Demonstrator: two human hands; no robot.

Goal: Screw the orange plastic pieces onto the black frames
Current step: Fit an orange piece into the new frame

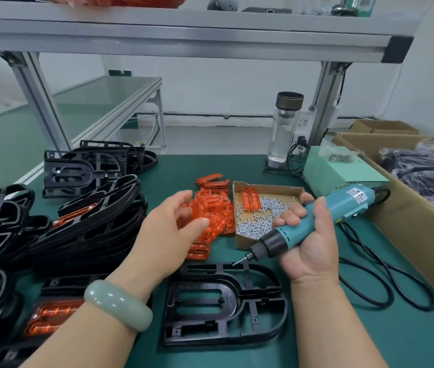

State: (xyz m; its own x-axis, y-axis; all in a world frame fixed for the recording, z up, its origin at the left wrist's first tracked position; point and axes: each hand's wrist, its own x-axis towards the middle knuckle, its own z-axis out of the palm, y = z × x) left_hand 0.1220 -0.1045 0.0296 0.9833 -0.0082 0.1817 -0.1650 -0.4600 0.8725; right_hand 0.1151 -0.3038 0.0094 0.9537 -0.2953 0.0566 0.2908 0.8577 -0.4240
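Nearest, by the table's front edge, our black frame lies flat. Just beyond, our right hand wraps around the teal screwdriver, its bit over the frame's far rim. Our left hand, fingers loosely spread and holding nothing, reaches the orange pieces heaped mid-table beside the screw tray.

We count one screwdriver, one water bottle, one green box, one screw tray, two cardboard boxes, one black frame lying alone. Too many for us to count: screws, orange pieces, stacked frames.
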